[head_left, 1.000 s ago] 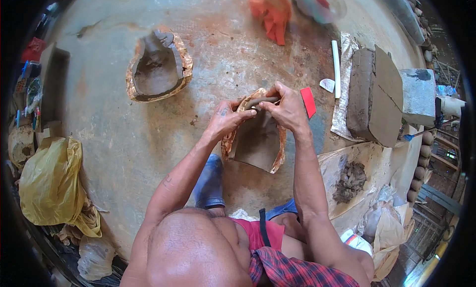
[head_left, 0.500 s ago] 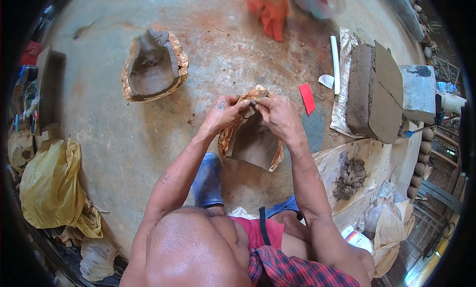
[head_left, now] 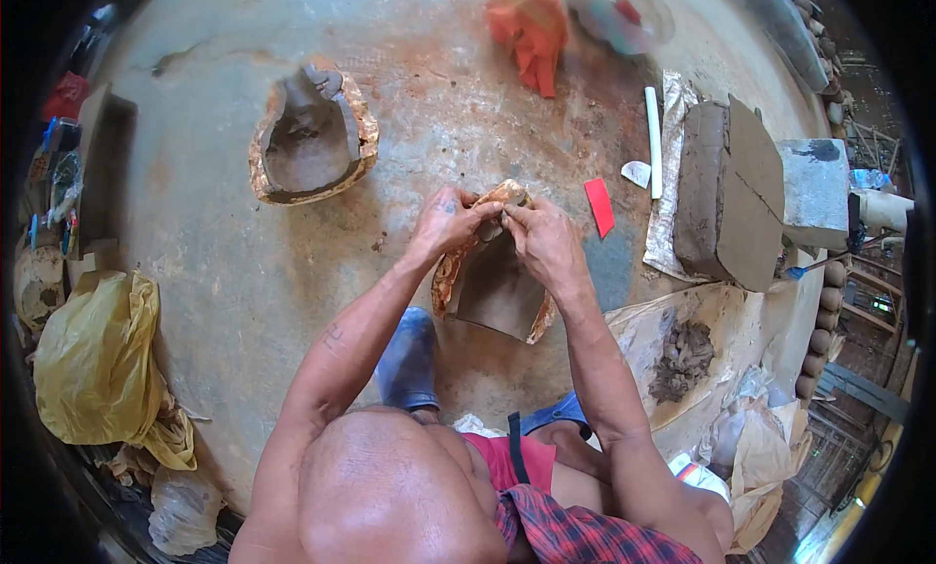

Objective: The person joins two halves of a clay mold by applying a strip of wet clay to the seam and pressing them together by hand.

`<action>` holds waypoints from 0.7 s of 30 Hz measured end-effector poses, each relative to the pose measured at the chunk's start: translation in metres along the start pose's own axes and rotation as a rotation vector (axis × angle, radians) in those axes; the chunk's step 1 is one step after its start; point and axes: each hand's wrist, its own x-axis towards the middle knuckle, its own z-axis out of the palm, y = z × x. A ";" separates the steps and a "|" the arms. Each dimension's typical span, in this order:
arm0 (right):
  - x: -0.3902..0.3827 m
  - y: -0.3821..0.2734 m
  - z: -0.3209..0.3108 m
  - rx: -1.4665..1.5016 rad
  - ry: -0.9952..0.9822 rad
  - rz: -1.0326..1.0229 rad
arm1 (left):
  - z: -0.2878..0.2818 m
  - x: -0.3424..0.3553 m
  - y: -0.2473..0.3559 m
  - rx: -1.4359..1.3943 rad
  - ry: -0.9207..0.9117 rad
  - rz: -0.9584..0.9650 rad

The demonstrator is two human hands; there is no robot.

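Between my forearms is a half mould [head_left: 448, 279] with a pale, orange-stained rim, lined with grey clay [head_left: 502, 296]. Its narrow end points away from me. My left hand [head_left: 450, 219] is closed at the left of that narrow end, thumb and fingers pressed on the clay and rim. Opposite it, my right hand [head_left: 542, 234] pinches the same spot, its fingertips almost meeting the left thumb. A small lump of clay [head_left: 490, 229] shows under the fingertips. A second clay-lined half mould [head_left: 314, 135] lies farther off to the left.
At right stand a large grey clay block [head_left: 726, 189], a white tube [head_left: 653, 143], a red strip [head_left: 600, 207] and a white scraper-like piece [head_left: 637, 173]. Loose clay [head_left: 682, 359] lies on a sheet nearer me. An orange cloth [head_left: 529, 33] is at the far side, a yellow plastic bag [head_left: 97, 359] at left.
The whole view has shifted slightly. Both hands stay at the mould's narrow end, with the fingers a little differently placed on the clay.
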 end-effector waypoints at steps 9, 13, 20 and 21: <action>0.000 0.011 0.004 0.077 0.089 -0.050 | 0.000 -0.005 0.011 -0.170 -0.101 -0.067; 0.012 0.013 -0.004 -0.038 -0.003 -0.099 | 0.001 -0.003 0.009 -0.199 -0.105 -0.103; -0.015 0.077 -0.086 -0.013 0.281 0.166 | -0.003 0.000 0.022 -0.077 -0.152 -0.151; -0.029 0.098 -0.093 -0.031 0.302 0.211 | -0.004 0.000 0.025 -0.079 -0.156 -0.145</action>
